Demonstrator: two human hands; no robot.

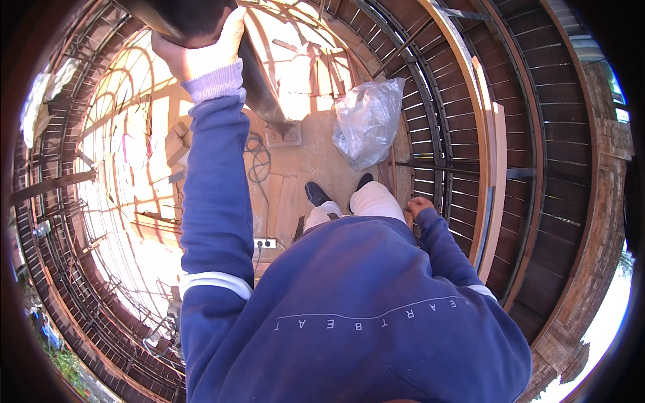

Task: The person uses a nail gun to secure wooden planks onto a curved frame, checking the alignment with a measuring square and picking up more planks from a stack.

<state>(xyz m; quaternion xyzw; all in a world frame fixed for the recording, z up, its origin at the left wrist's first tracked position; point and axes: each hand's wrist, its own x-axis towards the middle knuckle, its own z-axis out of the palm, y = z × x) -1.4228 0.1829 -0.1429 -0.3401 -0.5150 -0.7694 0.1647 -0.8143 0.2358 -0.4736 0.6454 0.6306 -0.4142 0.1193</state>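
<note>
My left hand (pixel 199 59) is raised at the top of the view, with thumb and fingers wrapped round a thick dark post (pixel 259 91). The post slants down from there to a square base plate (pixel 283 134) on the floor. My right hand (pixel 420 204) hangs low beside my right thigh, its fingers curled in. Whether anything lies inside those fingers is hidden. Just ahead of my shoes, a crumpled clear plastic bag (pixel 367 124) stands on the floor.
A white power strip (pixel 265 243) with plugs lies left of my legs, near a coiled dark cable (pixel 257 161). Wood offcuts (pixel 176 143) are on the sunlit floor. To the right, long timber boards (pixel 496 188) run along a dark slatted wall (pixel 457 114).
</note>
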